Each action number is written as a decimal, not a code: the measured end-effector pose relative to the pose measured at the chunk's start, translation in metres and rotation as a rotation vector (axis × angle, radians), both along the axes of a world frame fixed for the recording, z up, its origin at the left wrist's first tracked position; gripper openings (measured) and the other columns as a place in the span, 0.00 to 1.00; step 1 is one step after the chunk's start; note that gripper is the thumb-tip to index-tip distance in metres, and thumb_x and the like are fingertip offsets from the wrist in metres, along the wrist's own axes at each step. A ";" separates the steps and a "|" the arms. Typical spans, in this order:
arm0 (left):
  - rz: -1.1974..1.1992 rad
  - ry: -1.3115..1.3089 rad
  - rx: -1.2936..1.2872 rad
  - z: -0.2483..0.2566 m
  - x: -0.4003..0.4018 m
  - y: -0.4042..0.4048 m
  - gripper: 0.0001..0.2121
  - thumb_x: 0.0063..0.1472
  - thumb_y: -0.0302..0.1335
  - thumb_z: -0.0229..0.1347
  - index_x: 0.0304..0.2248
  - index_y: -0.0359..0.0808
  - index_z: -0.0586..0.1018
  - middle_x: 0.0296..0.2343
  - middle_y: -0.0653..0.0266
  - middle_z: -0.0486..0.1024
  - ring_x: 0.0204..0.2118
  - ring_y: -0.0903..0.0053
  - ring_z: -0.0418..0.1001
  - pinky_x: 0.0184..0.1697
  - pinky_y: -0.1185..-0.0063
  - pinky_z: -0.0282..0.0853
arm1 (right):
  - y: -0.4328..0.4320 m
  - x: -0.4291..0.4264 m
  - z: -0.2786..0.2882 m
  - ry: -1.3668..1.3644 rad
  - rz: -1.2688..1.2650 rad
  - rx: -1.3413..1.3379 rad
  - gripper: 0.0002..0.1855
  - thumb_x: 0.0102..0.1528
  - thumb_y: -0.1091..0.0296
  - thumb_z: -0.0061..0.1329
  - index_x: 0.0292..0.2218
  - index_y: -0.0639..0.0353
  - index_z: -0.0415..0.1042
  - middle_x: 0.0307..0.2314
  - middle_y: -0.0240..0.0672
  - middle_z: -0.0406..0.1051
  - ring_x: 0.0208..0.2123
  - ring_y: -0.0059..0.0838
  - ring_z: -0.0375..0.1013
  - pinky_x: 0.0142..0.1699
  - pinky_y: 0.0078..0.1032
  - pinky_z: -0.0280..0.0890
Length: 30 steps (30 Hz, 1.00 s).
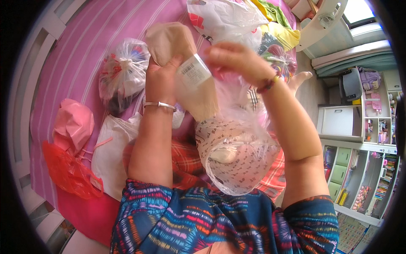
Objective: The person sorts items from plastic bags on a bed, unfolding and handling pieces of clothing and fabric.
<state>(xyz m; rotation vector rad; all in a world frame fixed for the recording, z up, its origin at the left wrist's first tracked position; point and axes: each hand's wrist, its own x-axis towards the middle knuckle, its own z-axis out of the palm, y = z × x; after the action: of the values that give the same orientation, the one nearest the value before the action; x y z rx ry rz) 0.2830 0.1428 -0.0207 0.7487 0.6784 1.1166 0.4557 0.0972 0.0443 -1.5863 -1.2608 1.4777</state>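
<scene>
In my left hand (163,77) is a beige cloth item (171,43), pinched between thumb and fingers. A clear plastic packet (201,101) with a white printed label (194,71) lies against it, also near my left fingers. My right hand (236,60) is raised to the right of the label, blurred, with its fingers bent; whether it holds anything is unclear. Below both hands, an open translucent plastic bag (247,162) with a small dark print rests over my lap, a cream cloth bundle (223,154) inside it.
A knotted clear bag (122,73) sits left on the pink striped bedsheet (85,41). Nearer are a pink bundle (73,123), a red plastic bag (68,171) and white cloth (111,152). A white bag (228,22) and yellow cloth (282,35) lie beyond. A bare foot (299,81) shows right.
</scene>
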 end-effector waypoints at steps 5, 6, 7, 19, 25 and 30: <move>0.115 -0.070 -0.043 -0.012 0.002 0.004 0.21 0.51 0.20 0.50 0.46 0.31 0.62 0.39 0.60 0.67 0.38 0.74 0.68 0.40 0.80 0.65 | -0.011 -0.027 -0.027 -0.058 0.123 0.109 0.27 0.42 0.60 0.56 0.40 0.67 0.65 0.32 0.36 0.69 0.34 0.23 0.67 0.40 0.21 0.63; 0.112 -0.070 -0.041 -0.015 0.003 0.006 0.21 0.51 0.20 0.50 0.46 0.31 0.62 0.39 0.60 0.67 0.38 0.74 0.68 0.40 0.80 0.65 | -0.011 -0.029 -0.026 -0.130 0.087 0.085 0.28 0.39 0.59 0.58 0.39 0.67 0.67 0.33 0.37 0.69 0.36 0.25 0.68 0.41 0.23 0.62; 0.121 -0.076 -0.090 -0.018 0.002 0.008 0.20 0.51 0.20 0.51 0.45 0.31 0.63 0.39 0.61 0.68 0.39 0.74 0.68 0.40 0.79 0.66 | -0.011 -0.031 -0.033 -0.131 0.083 0.086 0.28 0.39 0.59 0.58 0.39 0.67 0.67 0.33 0.37 0.69 0.36 0.25 0.68 0.41 0.23 0.62; -0.249 -0.471 -0.347 -0.022 0.007 0.000 0.27 0.56 0.48 0.43 0.45 0.33 0.64 0.40 0.57 0.66 0.44 0.68 0.63 0.47 0.74 0.60 | -0.007 -0.032 -0.047 0.309 -0.210 -0.192 0.15 0.44 0.68 0.52 0.33 0.67 0.69 0.28 0.39 0.71 0.29 0.28 0.72 0.33 0.24 0.67; -0.484 -0.399 -0.420 -0.031 0.023 -0.018 0.27 0.54 0.45 0.47 0.45 0.30 0.63 0.39 0.57 0.68 0.42 0.70 0.67 0.46 0.75 0.62 | -0.006 -0.017 -0.032 0.632 -0.260 -0.119 0.09 0.49 0.77 0.43 0.34 0.70 0.66 0.28 0.40 0.70 0.26 0.30 0.72 0.30 0.25 0.70; -0.514 -0.488 -0.418 -0.041 0.023 -0.019 0.23 0.51 0.35 0.53 0.43 0.30 0.65 0.37 0.56 0.69 0.40 0.69 0.68 0.45 0.72 0.63 | -0.018 -0.025 -0.046 0.497 -0.228 -0.174 0.09 0.48 0.74 0.46 0.32 0.70 0.67 0.26 0.38 0.70 0.25 0.26 0.71 0.28 0.22 0.68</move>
<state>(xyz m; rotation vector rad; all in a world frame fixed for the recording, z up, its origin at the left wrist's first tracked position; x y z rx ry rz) 0.3065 0.1241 -0.0617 0.2450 0.2602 0.6134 0.4307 0.0796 -0.0013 -1.2982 -0.6645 1.7244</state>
